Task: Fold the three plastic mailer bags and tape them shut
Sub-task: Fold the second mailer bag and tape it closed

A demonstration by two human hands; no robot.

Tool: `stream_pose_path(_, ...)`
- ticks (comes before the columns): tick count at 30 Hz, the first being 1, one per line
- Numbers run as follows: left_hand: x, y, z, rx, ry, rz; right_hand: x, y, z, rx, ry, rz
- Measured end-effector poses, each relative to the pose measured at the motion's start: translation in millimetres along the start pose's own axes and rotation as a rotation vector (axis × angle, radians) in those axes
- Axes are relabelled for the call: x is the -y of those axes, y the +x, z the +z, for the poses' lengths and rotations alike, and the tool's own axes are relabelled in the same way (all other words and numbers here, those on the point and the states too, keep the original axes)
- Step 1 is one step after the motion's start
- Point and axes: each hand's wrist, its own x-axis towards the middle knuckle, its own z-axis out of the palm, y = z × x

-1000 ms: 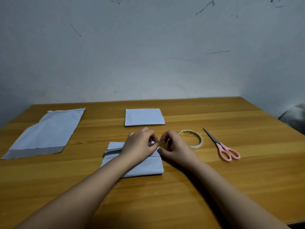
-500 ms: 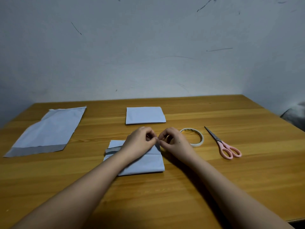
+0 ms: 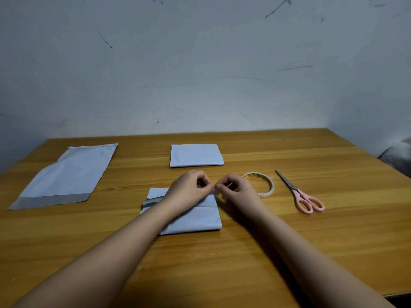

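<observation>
A folded grey-white mailer bag lies in front of me, with a darker flap sticking out at its left. My left hand rests over its upper part. My right hand is just right of it. Both hands pinch a small pale strip, seemingly tape, at the bag's upper right corner, fingertips touching. A second folded bag lies farther back. An unfolded mailer bag lies flat at the left. The tape roll sits behind my right hand.
Pink-handled scissors lie shut to the right of the tape roll, blades pointing away. The wooden table ends at a pale wall behind and at an edge on the right, where a grey object sits beyond it.
My two hands' fingertips have drawn closer together over the bag's upper right corner until they meet. The bags, tape roll and scissors have not moved.
</observation>
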Motion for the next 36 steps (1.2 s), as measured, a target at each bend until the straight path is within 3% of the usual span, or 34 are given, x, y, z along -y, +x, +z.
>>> stream_pose_path(4,-3,2,2,-0.019,0.01,-0.041,0,-6,-1,-0.041,0.016,0.018)
stream_pose_path(10,-6,5,4,-0.037,0.026,-0.085,7,-18,3,-0.133,-0.15,-0.077)
stream_pose_path(22,-7,7,2,-0.037,0.019,-0.111,16,-22,16,-0.192,-0.209,0.017)
stream_pose_path(29,-6,7,3,-0.013,-0.015,-0.074,16,-19,16,-0.198,-0.14,0.064)
stream_pose_path(36,-7,7,1,-0.004,-0.055,-0.048,17,-11,16,-0.198,0.147,0.145)
